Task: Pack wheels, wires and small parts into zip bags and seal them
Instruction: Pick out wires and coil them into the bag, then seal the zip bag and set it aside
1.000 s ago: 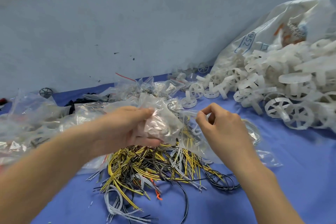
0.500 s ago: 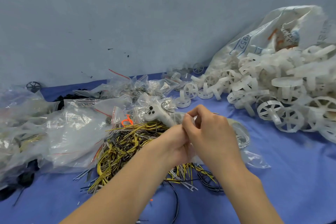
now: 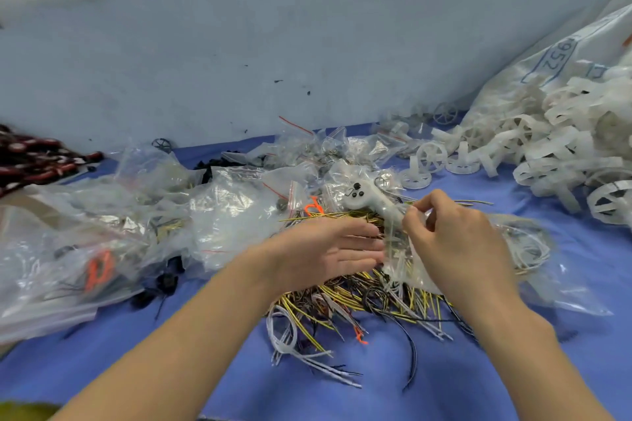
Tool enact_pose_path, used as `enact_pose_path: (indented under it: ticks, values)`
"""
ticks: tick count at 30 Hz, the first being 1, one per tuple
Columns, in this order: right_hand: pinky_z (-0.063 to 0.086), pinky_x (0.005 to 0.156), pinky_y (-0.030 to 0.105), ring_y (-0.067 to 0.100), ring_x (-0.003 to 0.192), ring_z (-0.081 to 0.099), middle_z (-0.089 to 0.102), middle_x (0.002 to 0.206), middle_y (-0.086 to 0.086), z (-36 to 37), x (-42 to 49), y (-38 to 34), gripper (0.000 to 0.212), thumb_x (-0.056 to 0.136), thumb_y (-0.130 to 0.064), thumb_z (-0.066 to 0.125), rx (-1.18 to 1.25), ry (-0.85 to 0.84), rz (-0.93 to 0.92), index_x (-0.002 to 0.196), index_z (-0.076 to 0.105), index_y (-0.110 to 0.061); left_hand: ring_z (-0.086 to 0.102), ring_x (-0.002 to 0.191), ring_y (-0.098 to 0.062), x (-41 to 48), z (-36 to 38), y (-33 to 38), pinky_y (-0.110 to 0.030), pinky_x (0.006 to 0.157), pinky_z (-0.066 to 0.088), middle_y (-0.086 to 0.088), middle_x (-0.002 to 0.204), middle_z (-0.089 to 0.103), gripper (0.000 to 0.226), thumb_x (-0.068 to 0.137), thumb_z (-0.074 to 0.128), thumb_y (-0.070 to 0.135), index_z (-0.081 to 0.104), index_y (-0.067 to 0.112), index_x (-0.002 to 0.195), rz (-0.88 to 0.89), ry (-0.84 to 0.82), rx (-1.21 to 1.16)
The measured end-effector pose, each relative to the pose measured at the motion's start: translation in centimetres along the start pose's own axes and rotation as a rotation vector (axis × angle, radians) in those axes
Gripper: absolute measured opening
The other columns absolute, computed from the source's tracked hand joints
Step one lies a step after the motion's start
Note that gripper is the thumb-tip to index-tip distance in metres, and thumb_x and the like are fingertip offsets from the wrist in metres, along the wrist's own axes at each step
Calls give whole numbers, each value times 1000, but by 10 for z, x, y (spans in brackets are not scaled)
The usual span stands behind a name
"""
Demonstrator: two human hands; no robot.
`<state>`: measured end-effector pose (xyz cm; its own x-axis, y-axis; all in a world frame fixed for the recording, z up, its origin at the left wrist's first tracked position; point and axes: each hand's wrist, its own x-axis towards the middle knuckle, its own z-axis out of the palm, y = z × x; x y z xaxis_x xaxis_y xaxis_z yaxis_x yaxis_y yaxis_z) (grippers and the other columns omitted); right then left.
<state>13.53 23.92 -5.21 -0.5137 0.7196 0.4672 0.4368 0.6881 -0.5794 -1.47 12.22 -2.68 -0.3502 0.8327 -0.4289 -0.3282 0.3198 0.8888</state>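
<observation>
Pinching a small zip bag over the wire heap

Pinching the top edge of a small clear zip bag [image 3: 405, 249], the right hand [image 3: 455, 243] has thumb and forefinger curled together on the plastic, the other fingers bent behind them. The bag hangs from that pinch above the pile of wires [image 3: 349, 297], and thin white pieces show through its wall; what exactly is inside cannot be told. The left hand [image 3: 328, 253] lies just beside the bag with its fingers straight and close together, fingertips at the bag's left side, holding nothing; the blur there hides whether they touch the plastic.

Under both hands the wires, yellow, black and white, spread in a loose tangle on the blue table cover [image 3: 513, 386]. A white plastic part with three dark dots [image 3: 369, 200] lies just beyond the right hand's fingers, resting among clear bags. More clear zip bags [image 3: 219, 215], some with red seal strips and orange bits inside, are heaped to the left across the cover. To the right sits a mound of white plastic wheels [image 3: 547, 154], spilling from a large white sack [image 3: 554, 58] against the grey wall [image 3: 239, 44]. A dark red and white patterned thing [image 3: 30, 161] lies at the far left edge
</observation>
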Motion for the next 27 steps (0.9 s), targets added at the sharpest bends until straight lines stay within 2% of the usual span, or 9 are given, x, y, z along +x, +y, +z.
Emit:
enact_pose_path:
  ticks: [2, 5, 8, 11, 13, 15, 17, 23, 27]
  values:
    - [44, 58, 37, 30, 72, 56, 62, 74, -2, 3, -2, -1, 20, 95, -43, 43, -12, -6, -5, 89, 52, -26, 73, 92, -25, -23, -44, 2, -29, 77, 60, -16, 106, 73, 29, 97, 60, 20, 63, 0, 118, 114, 215, 94]
    - [43, 57, 36, 31, 69, 55, 63, 74, -1, 7, -5, -1, 22, 95, -44, 42, -44, -2, -8, 91, 53, -26, 64, 55, -14, -60, -115, -2, -21, 52, 55, -13, 85, 66, 17, 100, 50, 12, 64, 4, 101, 258, 703, 306]
    - [44, 57, 36, 31, 68, 55, 66, 76, 2, 11, -7, -2, 21, 95, -43, 43, -68, 6, -14, 91, 53, -25, 56, 47, -17, -94, -178, -20, -23, 44, 45, -9, 68, 58, 20, 100, 44, 7, 62, 1, 92, 195, 983, 628]
    - [47, 59, 37, 34, 68, 58, 67, 77, 4, 14, -9, -3, 22, 93, -45, 41, -85, -12, -14, 91, 51, -26, 61, 61, -20, -110, -216, -50, -29, 64, 38, 3, 59, 60, 19, 95, 52, 17, 65, 11, 82, 5, 1030, 1133]
    - [45, 59, 37, 34, 68, 58, 67, 77, 3, 14, -11, -2, 19, 94, -44, 43, -79, -13, -7, 90, 50, -27, 64, 79, -23, -109, -222, -64, -32, 72, 43, 3, 76, 65, 18, 94, 57, 27, 66, 14, 103, 1, 1016, 1203]
    - [39, 57, 35, 33, 66, 55, 66, 74, 2, 14, -13, -1, 15, 94, -41, 47, -71, 2, -5, 88, 49, -28, 63, 98, -27, -104, -223, -72, -35, 81, 49, -4, 102, 68, 37, 94, 57, 38, 59, 15, 123, -46, 991, 1287]
    - [35, 55, 34, 31, 64, 50, 63, 70, -1, 12, -14, 0, 14, 94, -40, 49, -60, 16, -1, 86, 50, -28, 60, 107, -30, -99, -225, -78, -40, 87, 50, -9, 117, 63, 45, 95, 52, 44, 51, 18, 132, -119, 980, 1377]
    - [36, 55, 33, 32, 66, 54, 63, 68, -5, 7, -11, 4, 16, 95, -41, 49, -43, 25, 19, 88, 54, -27, 57, 107, -31, -84, -224, -79, -42, 82, 51, -8, 116, 62, 26, 93, 51, 33, 53, 18, 114, -105, 1105, 1394]
    - [38, 55, 34, 31, 69, 56, 62, 69, -6, 4, -12, 6, 18, 95, -43, 48, 21, 16, 30, 87, 53, -28, 58, 96, -33, -81, -216, -73, -43, 79, 53, -11, 100, 66, 17, 85, 59, 25, 55, 13, 95, -155, 1110, 1287]
